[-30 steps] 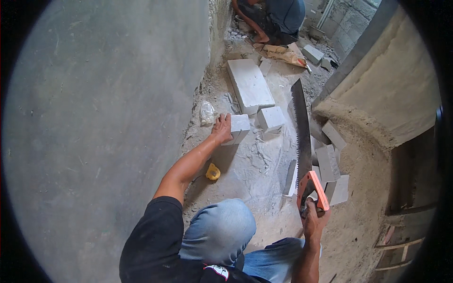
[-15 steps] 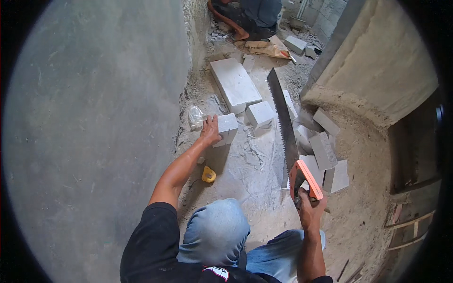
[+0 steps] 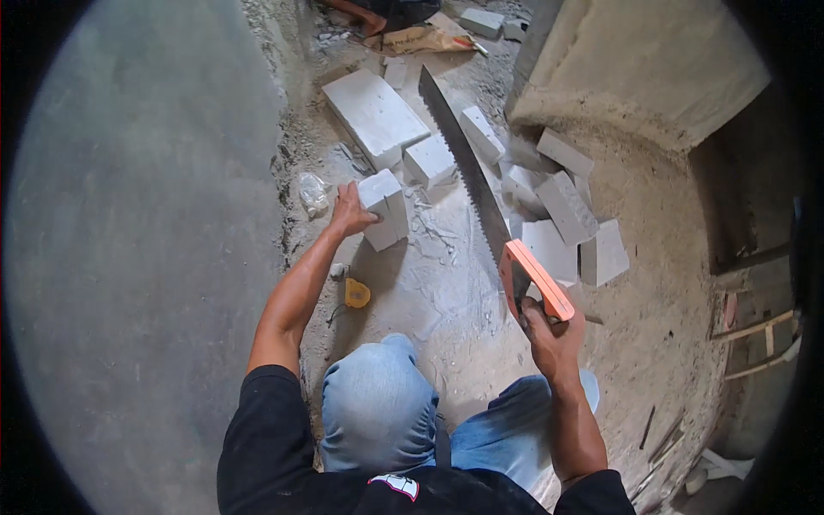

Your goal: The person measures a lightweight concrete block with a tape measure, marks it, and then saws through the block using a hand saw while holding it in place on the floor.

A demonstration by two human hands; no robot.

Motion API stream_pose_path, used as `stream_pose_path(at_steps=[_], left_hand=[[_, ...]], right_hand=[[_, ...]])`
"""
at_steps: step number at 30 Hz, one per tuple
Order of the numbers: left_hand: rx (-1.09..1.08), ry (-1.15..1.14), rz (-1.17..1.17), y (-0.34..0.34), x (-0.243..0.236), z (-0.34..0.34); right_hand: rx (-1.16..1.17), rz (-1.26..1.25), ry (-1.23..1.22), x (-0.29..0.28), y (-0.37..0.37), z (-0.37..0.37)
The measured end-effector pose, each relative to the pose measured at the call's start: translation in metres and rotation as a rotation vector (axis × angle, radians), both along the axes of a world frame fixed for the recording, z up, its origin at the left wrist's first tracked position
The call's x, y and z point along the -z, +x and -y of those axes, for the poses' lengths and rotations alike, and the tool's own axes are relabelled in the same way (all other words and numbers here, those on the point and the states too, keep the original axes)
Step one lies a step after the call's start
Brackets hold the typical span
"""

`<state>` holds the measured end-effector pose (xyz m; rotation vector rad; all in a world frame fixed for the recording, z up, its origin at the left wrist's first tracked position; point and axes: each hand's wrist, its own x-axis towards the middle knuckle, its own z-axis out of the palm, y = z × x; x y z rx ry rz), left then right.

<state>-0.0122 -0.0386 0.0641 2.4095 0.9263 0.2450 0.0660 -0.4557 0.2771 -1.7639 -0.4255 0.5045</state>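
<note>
Block (image 3: 383,209) is in the left grip (image 3: 352,210), fingers and thumb pressed on its left side; dark line runs down its near face. Can't tell if it touches the floor (image 3: 468,348). Right grip (image 3: 552,337) is closed round the orange handle (image 3: 542,281) of a saw (image 3: 466,163), blade slanting up-left, teeth facing left, apart from that block. Smaller white block (image 3: 429,160) and large slab (image 3: 375,112) lie just beyond. Yellow tape measure (image 3: 356,293) is nearer the left knee (image 3: 378,403).

Saw (image 3: 468,159) now with its tip closer in view to the large white slab (image 3: 373,116).
</note>
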Motion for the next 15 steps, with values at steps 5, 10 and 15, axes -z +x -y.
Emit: stream_pose_path(at_steps=[5,10,15], left_hand=[[0.003,-0.057,-0.126,0.021,-0.005,-0.004],[0.017,-0.054,-0.230,0.024,-0.011,-0.019],[0.037,0.034,-0.356,0.028,-0.014,-0.029]], right_hand=[[0.005,-0.013,-0.027,0.000,0.003,-0.004],[-0.048,0.001,0.024,0.000,0.002,-0.013],[-0.121,-0.032,-0.053,0.006,0.002,-0.021]])
